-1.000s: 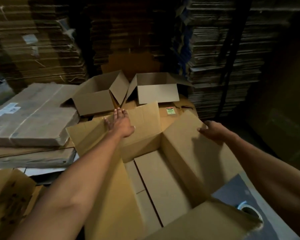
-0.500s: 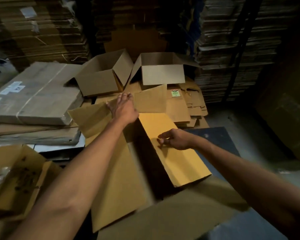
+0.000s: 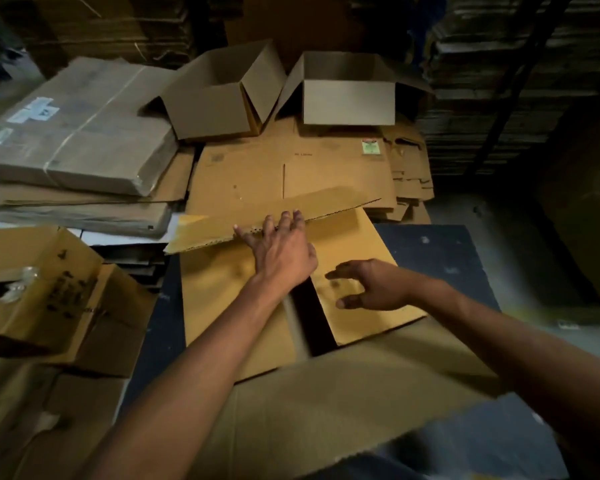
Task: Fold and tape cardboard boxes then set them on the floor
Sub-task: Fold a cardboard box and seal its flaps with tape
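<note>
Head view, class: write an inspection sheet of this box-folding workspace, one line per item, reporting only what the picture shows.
Surface: dark work surface under the box.
Job's things: box being folded, two inner flaps down with a dark gap between; far flap raised; near flap open toward the camera.
Clutter: two assembled open boxes behind; wrapped bundle of flat cardboard left; printed open carton near left.
Grippers: left hand touches the far flap, fingers straight; right hand spread over the right inner flap.
Cables: nothing seen.
Surroundings: tall stacks of flat cardboard, dim light.
</note>
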